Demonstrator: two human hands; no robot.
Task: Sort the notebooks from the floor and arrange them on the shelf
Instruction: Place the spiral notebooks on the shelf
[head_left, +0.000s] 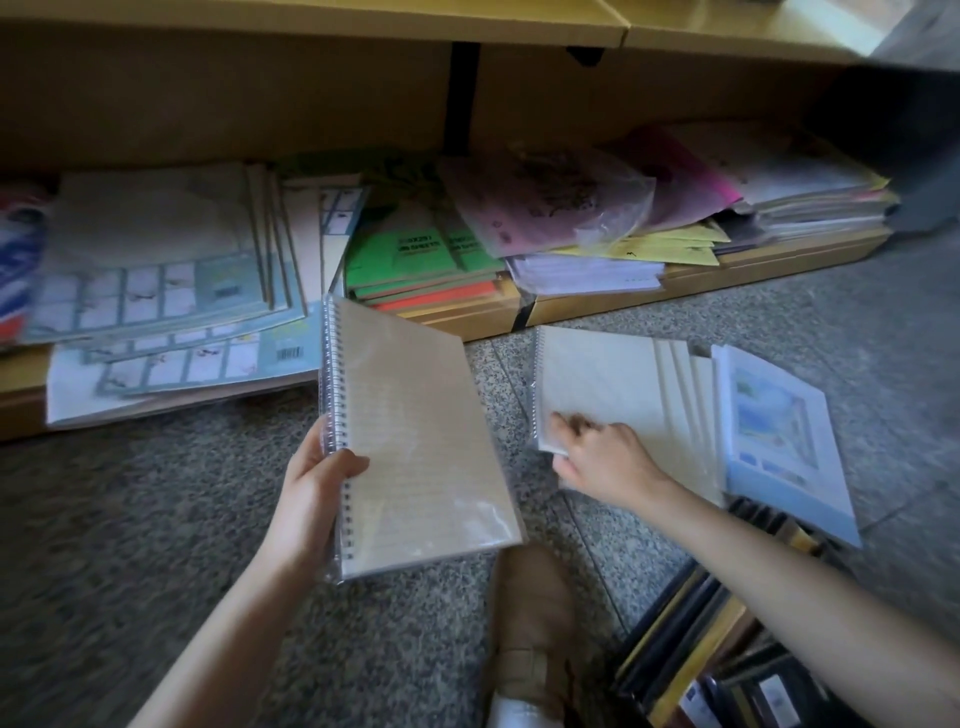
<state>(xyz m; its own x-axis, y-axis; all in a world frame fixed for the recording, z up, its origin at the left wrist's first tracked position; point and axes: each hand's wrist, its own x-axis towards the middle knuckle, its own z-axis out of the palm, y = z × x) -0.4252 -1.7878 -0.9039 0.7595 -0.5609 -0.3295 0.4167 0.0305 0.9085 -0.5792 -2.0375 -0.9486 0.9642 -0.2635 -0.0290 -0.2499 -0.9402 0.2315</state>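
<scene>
My left hand (317, 483) grips a spiral-bound notebook (415, 436) in clear wrap by its coil edge, holding it tilted above the grey floor. My right hand (602, 457) pinches the near left corner of the top cream notebook (597, 379) of a fanned stack lying on the floor. A pale blue book (779, 431) lies at that stack's right side. The low wooden shelf (675, 283) behind holds piles of notebooks: blue-grey ones (156, 291) at left, green and orange ones (415, 260) in the middle, pink and yellow ones (649, 208) at right.
A row of dark books (701, 639) lies on the floor at the lower right. My knee and foot (535, 623) sit at the bottom centre. An upper shelf board (311, 21) overhangs, carried by a black post (462, 98). Bare speckled floor (130, 519) spreads to the left.
</scene>
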